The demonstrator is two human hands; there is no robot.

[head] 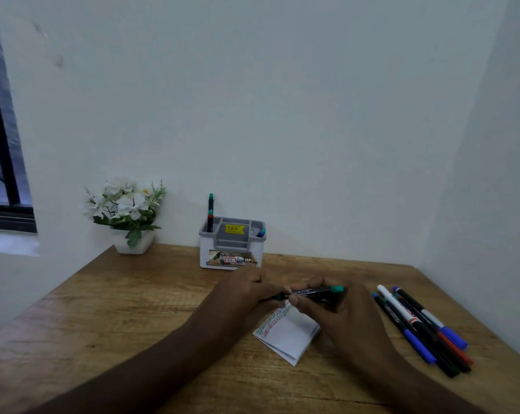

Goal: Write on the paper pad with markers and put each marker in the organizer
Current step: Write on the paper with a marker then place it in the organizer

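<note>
1. Both hands meet above the small white paper pad (288, 336), which lies on the brown wooden desk (133, 309) and carries green and red scribbled lines near its far edge.
2. The right hand (342, 318) has its fingers closed around the black-barrelled marker with a teal end (312, 293), held roughly level.
3. The left hand (246, 289) is pinched on the marker's left end; whether that piece is a cap seems likely but is blurred.
4. The grey-and-white plastic organizer (231, 243) stands by the wall behind the hands; upright markers (210, 215) sit in its left compartment, a blue-tipped one (261, 233) in the right.
5. A loose group of markers (420, 327) lies to the right of the pad.
6. A white pot of white flowers (127, 213) stands left of the organizer.
</note>
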